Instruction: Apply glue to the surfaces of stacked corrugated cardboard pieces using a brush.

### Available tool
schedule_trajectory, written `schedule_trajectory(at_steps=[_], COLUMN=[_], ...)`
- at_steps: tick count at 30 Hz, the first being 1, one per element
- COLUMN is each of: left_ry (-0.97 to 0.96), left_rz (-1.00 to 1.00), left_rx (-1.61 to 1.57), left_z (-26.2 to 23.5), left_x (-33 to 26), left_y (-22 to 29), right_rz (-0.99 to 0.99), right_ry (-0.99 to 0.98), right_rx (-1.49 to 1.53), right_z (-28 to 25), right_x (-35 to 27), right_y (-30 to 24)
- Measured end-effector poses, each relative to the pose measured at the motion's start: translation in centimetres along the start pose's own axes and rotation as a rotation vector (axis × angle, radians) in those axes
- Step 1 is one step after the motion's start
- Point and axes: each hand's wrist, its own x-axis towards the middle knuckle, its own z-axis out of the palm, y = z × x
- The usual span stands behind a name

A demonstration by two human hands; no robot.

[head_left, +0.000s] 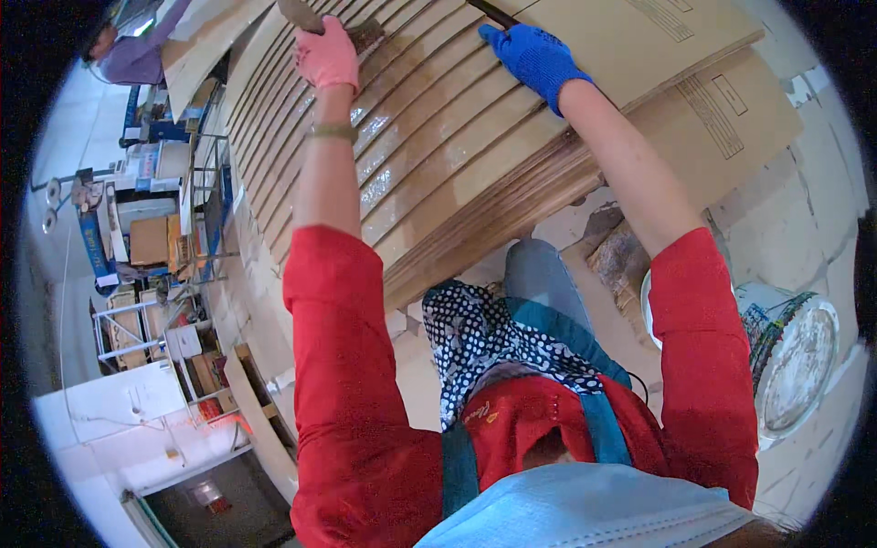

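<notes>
My left hand, in a pink glove, is closed around a brush with a brown handle. Dark bristles rest on or just over the fanned cardboard sheets. These sheets overlap in narrow steps, and shiny wet patches show on their exposed strips. My right hand wears a blue glove and is at the right side of the fan, its fingers curled at a thin dark stick. The stick's far end runs out of view at the top.
Flat cardboard with printed lines is stacked at the right. A white bucket with a smeared surface stands by my right arm. At the far left are metal racks, boxes and another person in a purple top.
</notes>
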Motion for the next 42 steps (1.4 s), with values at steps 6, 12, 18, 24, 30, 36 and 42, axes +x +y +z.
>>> schedule_trajectory(at_steps=[6, 12, 18, 24, 30, 36, 42], left_ry=[-0.292, -0.179, -0.059, -0.027, -0.112, -0.164, -0.078], left_rz=[-0.262, -0.138, -0.182, -0.034, -0.029, -0.222, -0.179], left_rx=[-0.338, -0.225, -0.419, -0.246, -0.444, -0.407, -0.544], left_z=[-10.7, -15.9, -9.7, -11.3, -16.1, -12.5, -13.9], left_x=[-13.6, -15.8, -9.6, -18.4, -20.3, -12.6, -20.3], left_y=[4.5, 5.7, 4.0, 6.7, 7.6, 7.1, 7.6], right_rz=[0.157, 0.201, 0.107, 0.179, 0.139, 0.132, 0.137], right_ry=[-0.110, -0.181, -0.094, -0.145, -0.038, -0.031, -0.033], right_rx=[0.047, 0.119, 0.130, -0.023, -0.042, -0.017, 0.013], right_z=[-3.8, -5.2, -4.2, -3.2, -4.0, -3.8, -3.9], right_x=[-2.0, -3.5, -2.5, -1.3, -2.1, -1.9, -2.2], right_y=[-2.9, -2.7, -3.8, -2.3, -3.0, -3.4, -3.3])
